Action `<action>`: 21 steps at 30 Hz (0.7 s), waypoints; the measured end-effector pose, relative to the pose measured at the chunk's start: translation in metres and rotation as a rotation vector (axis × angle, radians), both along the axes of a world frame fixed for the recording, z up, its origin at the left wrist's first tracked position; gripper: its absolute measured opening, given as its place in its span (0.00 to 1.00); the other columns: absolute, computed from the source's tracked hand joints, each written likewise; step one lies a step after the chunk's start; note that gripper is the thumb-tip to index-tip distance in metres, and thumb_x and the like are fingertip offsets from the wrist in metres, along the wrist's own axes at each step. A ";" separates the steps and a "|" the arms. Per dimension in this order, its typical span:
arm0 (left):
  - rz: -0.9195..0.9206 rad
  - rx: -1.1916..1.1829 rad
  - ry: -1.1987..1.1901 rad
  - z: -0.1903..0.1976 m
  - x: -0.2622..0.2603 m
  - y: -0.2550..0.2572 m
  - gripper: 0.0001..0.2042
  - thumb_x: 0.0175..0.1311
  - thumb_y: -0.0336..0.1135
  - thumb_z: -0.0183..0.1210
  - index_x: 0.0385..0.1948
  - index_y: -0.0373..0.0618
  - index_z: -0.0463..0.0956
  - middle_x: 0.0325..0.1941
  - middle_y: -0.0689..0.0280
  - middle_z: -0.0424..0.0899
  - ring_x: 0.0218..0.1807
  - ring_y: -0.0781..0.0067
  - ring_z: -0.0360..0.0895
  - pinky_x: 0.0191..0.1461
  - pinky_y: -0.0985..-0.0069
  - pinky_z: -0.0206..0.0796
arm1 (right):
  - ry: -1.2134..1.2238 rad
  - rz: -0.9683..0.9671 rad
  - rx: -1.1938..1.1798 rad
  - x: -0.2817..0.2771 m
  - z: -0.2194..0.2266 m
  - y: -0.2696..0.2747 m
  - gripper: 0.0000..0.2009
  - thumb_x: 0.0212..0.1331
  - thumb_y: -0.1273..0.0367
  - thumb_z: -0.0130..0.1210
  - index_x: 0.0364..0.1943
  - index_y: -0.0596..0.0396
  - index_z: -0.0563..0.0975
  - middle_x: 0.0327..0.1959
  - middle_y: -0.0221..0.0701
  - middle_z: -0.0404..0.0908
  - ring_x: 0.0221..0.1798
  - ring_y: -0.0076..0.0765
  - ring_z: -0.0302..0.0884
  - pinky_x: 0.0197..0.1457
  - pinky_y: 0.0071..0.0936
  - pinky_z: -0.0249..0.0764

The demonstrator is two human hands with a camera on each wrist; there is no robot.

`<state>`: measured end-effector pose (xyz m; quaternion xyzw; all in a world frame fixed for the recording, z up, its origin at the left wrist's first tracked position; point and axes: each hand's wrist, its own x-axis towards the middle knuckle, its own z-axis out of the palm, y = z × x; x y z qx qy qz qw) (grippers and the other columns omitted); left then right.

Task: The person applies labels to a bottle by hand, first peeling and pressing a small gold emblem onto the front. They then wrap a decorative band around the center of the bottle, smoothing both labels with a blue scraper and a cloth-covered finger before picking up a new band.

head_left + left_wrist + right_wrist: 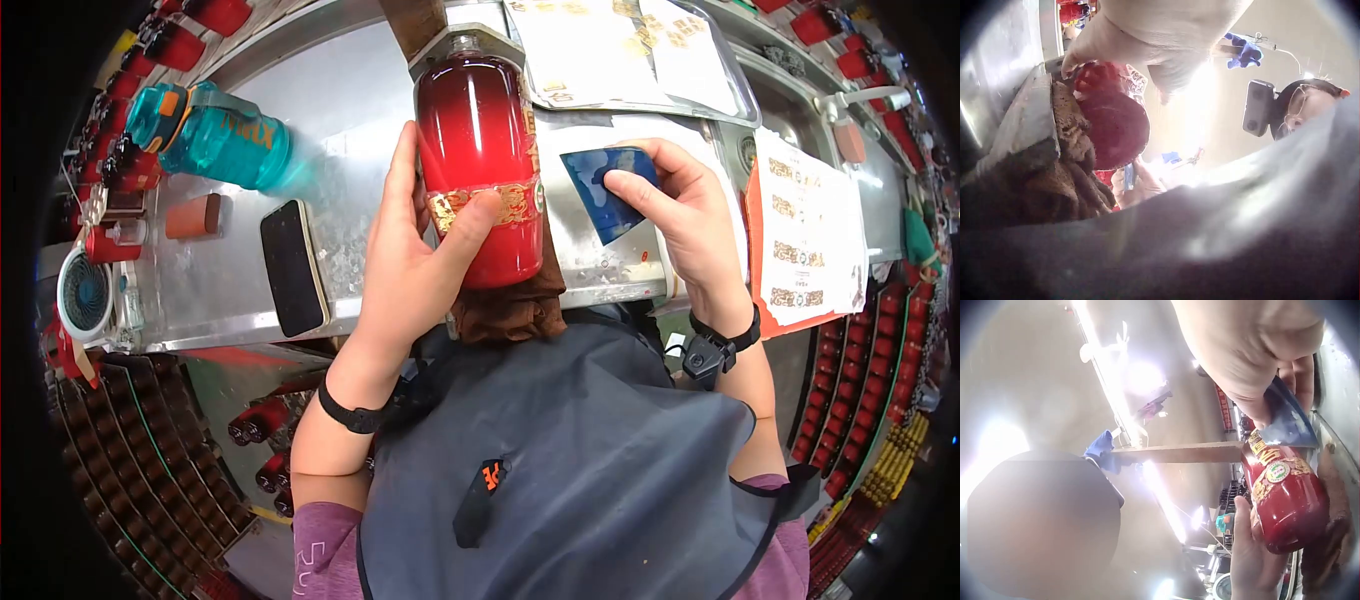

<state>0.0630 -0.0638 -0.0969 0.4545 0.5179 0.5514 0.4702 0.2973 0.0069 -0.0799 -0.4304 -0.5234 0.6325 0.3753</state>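
A glossy red bottle (470, 130), darker toward its neck, lies on the bench with its base toward the person. My left hand (400, 275) grips it from the left, thumb across the gold patterned band (515, 203) near the base. Under the base end is a crumpled brown cloth (510, 312). To the right, my right hand (695, 220) pinches a blue flat scraper (612, 213) between thumb and fingers. In the right wrist view the scraper (1291, 428) overlaps the bottle's upper side, close to gold lettering (1264, 452) and a round green-and-white seal (1278, 472).
Sheets of gold labels (810, 235) lie at the right, more on a tray (745, 100) behind. A black phone (293, 270), a brownish-red block (193, 216) and a teal water bottle (235, 140) occupy the left. An angled support (415, 30) stands by the bottle's neck.
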 end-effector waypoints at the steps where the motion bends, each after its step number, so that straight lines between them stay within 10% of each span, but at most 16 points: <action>1: -0.009 0.020 -0.031 0.001 0.002 0.000 0.45 0.65 0.36 0.66 0.74 0.30 0.41 0.65 0.52 0.71 0.64 0.66 0.73 0.67 0.69 0.66 | -0.005 0.005 0.000 -0.001 0.000 0.000 0.10 0.61 0.73 0.64 0.45 0.60 0.81 0.36 0.25 0.84 0.37 0.13 0.78 0.42 0.14 0.74; 21: 0.021 0.049 -0.090 0.000 -0.001 -0.010 0.40 0.65 0.29 0.64 0.73 0.32 0.45 0.68 0.52 0.68 0.67 0.66 0.70 0.71 0.66 0.62 | -0.015 -0.019 -0.031 -0.002 -0.007 -0.003 0.11 0.60 0.74 0.64 0.47 0.59 0.81 0.38 0.25 0.84 0.39 0.14 0.78 0.46 0.15 0.74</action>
